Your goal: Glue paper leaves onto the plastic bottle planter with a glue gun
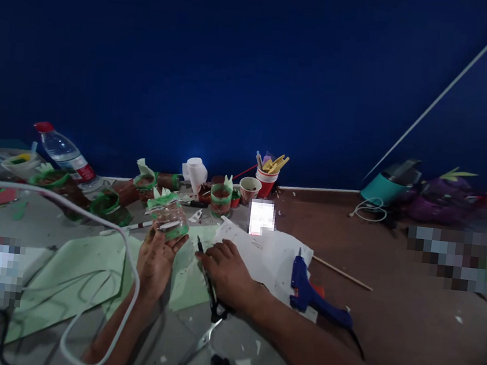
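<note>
My left hand (157, 257) is closed around a small clear plastic cup (174, 221), tilted on its side, with green on its rim and base and leaf-like green pieces at the top. Under the fingers of my right hand (228, 271) is a slim black pen (207, 277), its tip pointing away from me over a light green sheet (189, 287). Just below that hand lies a pair of open scissors (206, 336) with black handles. A blue glue gun (308, 294) rests to the right, partly on a white sheet (283, 256).
Similar green-rimmed pots (113, 206) stand along the back left, near a plastic bottle (66, 152). A red-and-white cup (266, 182) holds yellow tools. A white cable (134, 264) loops across my left forearm. A thin wooden stick (342, 272) lies right.
</note>
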`<action>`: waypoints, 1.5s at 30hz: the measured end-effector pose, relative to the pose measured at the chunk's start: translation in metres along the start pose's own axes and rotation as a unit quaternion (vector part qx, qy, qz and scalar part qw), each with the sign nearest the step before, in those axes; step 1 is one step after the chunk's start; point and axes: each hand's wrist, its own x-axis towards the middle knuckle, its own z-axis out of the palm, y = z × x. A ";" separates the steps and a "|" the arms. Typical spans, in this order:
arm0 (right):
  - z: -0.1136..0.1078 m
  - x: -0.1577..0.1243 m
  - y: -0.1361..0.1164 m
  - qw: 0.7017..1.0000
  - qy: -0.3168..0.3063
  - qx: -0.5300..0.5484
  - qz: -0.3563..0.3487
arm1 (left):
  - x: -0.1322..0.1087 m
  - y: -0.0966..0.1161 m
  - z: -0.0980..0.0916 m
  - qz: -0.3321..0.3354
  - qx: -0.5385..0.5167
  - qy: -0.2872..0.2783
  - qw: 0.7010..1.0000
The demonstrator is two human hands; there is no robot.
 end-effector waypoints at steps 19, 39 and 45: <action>-0.063 0.023 0.020 0.964 0.003 0.137 0.229 | -0.004 -0.012 -0.002 -0.017 -0.002 0.008 1.000; -0.062 0.149 0.183 0.899 -0.036 0.128 0.417 | 0.005 -0.022 -0.013 -0.078 -0.004 0.041 0.996; -0.047 0.170 0.193 0.906 -0.024 0.102 0.409 | 0.005 -0.022 -0.010 -0.081 0.014 0.043 0.996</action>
